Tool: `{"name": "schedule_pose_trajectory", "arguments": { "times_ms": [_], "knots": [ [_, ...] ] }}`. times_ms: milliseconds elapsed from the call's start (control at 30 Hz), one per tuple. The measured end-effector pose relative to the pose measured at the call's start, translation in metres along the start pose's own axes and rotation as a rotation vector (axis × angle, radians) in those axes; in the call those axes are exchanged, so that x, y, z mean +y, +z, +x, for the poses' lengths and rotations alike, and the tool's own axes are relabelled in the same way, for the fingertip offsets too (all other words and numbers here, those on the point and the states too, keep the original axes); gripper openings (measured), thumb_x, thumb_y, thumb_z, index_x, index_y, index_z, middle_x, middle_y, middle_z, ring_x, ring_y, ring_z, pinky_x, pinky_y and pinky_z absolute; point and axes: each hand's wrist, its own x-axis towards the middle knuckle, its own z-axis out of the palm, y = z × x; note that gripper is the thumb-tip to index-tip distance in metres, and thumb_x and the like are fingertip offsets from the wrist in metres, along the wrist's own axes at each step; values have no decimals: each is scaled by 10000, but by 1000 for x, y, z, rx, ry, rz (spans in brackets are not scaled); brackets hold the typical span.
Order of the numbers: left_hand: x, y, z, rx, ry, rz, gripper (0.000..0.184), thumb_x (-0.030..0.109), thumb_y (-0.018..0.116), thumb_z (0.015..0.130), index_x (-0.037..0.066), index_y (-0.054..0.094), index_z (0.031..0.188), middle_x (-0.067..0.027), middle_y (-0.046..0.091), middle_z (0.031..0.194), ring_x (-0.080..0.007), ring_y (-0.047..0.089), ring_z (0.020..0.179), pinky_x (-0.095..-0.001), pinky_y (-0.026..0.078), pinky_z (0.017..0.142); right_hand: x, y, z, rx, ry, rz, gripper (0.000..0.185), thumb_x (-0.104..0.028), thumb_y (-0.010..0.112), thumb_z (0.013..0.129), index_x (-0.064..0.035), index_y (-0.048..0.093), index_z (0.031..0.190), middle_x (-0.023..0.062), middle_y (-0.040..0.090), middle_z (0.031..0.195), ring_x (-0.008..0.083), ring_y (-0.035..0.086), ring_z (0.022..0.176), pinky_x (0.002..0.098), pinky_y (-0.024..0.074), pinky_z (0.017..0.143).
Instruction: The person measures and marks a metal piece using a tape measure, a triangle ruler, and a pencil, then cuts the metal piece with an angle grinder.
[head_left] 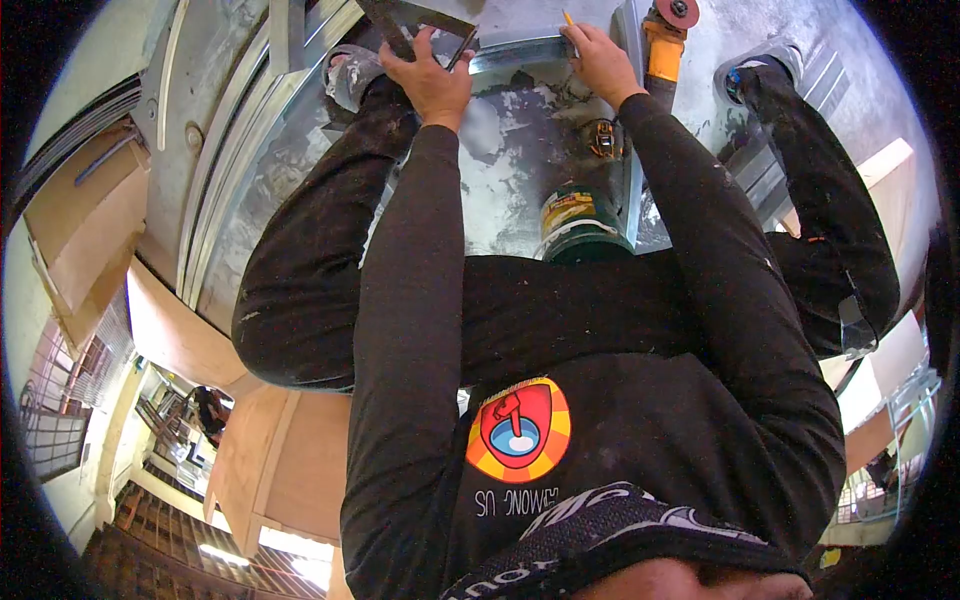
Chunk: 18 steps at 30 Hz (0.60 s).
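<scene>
My left hand (432, 82) is at the upper middle, its fingers bent over the edge of a dark, flat angled metal square (440, 22). The far part of the square is cut off by the top of the view. To its right, my right hand (603, 62) pinches a thin yellow pencil (568, 18) between thumb and fingers. Between the hands a shiny metal strip (520, 52) runs across. Below my right hand a black and orange tape measure (602, 138) lies on the floor.
An angle grinder (664, 45) with a yellow body and reddish disc lies right of my right hand. A dark green bucket (585, 230) stands between my legs. Long metal profiles (240, 130) lie along the left. Wooden panels (290, 450) stand at the lower left.
</scene>
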Motion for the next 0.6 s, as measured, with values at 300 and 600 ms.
{"name": "schedule_pose_trajectory", "arguments": {
  "times_ms": [300,600],
  "knots": [
    [1,0,0,-26,32,17,697,220,881,671,156,562,1287,-370,256,1416,-547,259,1356,-588,239,1148,1,1,1,4,-11,14,533,-86,711,816,-154,528,1313,77,595,1238,323,598,1150,428,541,923],
    [27,17,-15,-500,328,321,649,120,829,686,273,577,1265,-278,324,1432,-495,412,1248,-522,420,1038,6,1,8,11,-13,54,524,-52,688,810,-149,538,1302,81,601,1221,339,593,1157,444,531,924]
  ]
}}
